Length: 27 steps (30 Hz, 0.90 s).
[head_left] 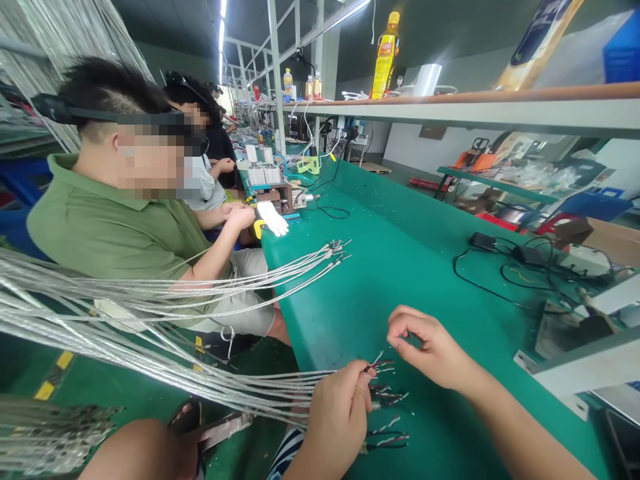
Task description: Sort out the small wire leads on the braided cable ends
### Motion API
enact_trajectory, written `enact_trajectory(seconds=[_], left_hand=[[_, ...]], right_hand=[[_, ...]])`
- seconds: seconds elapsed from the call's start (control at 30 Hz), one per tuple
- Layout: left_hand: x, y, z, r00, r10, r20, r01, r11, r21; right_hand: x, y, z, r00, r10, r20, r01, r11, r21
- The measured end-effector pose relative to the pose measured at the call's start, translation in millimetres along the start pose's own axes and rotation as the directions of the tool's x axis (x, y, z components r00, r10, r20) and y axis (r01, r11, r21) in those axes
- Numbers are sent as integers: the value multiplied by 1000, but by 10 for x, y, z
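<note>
Left hand (341, 412) on cables (280, 388), green worktop (345, 310), workshop shelf (480, 110)

Ends of silvery braided cables (290, 268) lie across a green tabletop (400, 267), with a white glove (273, 219) near its edge and black power adapters (483, 241) at right; a shelf (475, 112) above bears a yellow drink bottle (384, 67).

L hand (340, 413) is left bare; to its right, R hand (425, 343) & R forearm (520, 417) are bare too. Dk/wht striped fabric (285, 457) is worn, partly seen just left of & below L hand; garment type can't be told.
</note>
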<state>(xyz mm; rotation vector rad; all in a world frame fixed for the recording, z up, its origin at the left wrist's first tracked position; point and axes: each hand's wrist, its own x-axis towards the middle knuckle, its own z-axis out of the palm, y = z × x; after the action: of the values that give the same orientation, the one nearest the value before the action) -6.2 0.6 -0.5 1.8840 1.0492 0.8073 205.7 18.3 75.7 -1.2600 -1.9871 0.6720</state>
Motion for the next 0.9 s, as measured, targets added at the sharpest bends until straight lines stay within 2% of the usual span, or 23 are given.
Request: enact_trajectory(seconds=[0.13,0.2,0.27,0.33,0.43,0.57,0.7,0.9], left_hand=[[16,29,0,994,-56,-90,48,996,-80],[24,30,6,991,-75,-110,63,991,-116],[27,19,17,989,-92,-115,77,989,-128],[26,2,31,987,-101,-125,86,989,-117],[26,-18,48,985,-100,-143,89,993,-76],[36,-22,49,987,-83,-134,79,996,-36],[37,-7,27,990,-93,-107,86,994,-66],[29,-1,7,993,-92,-74,87,994,-65]], right_hand=[[13,-74,-43,986,62,-157,-56,998,41],[8,-156,-52,978,82,-191,-83,997,5],[0,-242,-39,985,105,-136,-117,990,-81],[-3,-307,-5,992,123,-30,-127,973,-192],[4,-336,67,993,88,84,-56,944,-325],[25,-307,131,988,16,154,49,909,-413],[28,-311,129,982,1,191,80,907,-415],[23,-282,162,978,-8,207,71,951,-300]])
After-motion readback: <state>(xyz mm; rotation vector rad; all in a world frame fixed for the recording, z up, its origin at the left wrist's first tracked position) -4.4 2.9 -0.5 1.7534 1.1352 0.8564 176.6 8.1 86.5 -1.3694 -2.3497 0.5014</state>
